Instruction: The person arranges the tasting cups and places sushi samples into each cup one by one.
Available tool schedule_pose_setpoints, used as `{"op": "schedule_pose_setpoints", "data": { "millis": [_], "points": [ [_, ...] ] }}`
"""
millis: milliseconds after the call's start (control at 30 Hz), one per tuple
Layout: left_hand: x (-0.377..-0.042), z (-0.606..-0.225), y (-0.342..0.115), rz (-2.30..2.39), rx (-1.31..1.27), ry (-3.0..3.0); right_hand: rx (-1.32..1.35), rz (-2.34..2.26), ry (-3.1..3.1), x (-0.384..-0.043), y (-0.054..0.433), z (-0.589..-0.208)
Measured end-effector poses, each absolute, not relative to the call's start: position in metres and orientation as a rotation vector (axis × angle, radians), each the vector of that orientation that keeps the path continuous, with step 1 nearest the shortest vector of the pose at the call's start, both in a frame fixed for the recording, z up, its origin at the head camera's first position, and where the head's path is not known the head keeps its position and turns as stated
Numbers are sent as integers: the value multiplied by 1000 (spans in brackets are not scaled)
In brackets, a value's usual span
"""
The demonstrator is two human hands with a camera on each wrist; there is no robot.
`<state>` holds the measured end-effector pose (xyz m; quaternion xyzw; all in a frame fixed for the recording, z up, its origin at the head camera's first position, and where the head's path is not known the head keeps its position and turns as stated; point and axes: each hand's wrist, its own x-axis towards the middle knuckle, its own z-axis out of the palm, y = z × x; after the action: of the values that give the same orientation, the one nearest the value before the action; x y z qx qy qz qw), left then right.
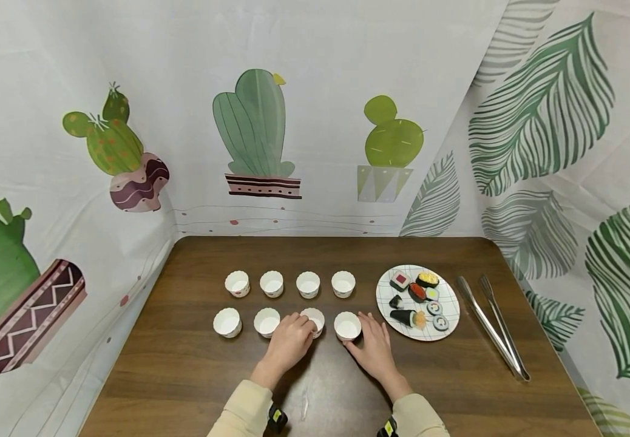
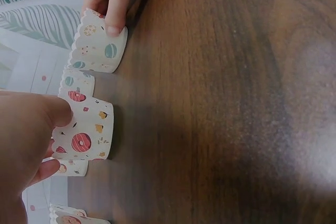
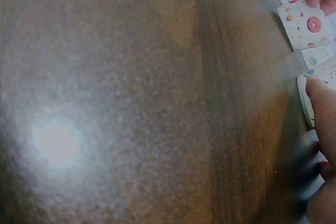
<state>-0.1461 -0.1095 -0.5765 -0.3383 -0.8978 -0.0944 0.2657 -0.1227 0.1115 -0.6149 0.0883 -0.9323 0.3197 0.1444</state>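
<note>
White paper baking cups with scalloped rims and small printed pictures stand in two rows on the brown table. My left hand (image 1: 290,341) pinches the wall of the third front-row cup (image 2: 89,135) near its rim; in the left wrist view the thumb lies on its outside. At the right end of that row, my right hand (image 1: 375,352) holds another cup (image 1: 347,326) between thumb and fingers, its thumb low on the near side. Both cups look empty and upright. Left of my left hand are two more front-row cups, one (image 1: 267,322) close beside it.
Behind runs the back row of cups (image 1: 308,284). A round checked plate (image 1: 385,309) with several sushi pieces (image 1: 417,292) lies to the right. Metal tongs (image 1: 492,331) rest beyond it, near the table's right side. Patterned cloth hangs behind the table.
</note>
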Motion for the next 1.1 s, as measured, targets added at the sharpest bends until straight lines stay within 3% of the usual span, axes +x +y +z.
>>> {"op": "schedule_pose_setpoints", "data": {
  "millis": [1100],
  "points": [
    [-145,-560,-115,-256,-910,-2425,255,950,-2696,-122,112,-612]
  ]
}}
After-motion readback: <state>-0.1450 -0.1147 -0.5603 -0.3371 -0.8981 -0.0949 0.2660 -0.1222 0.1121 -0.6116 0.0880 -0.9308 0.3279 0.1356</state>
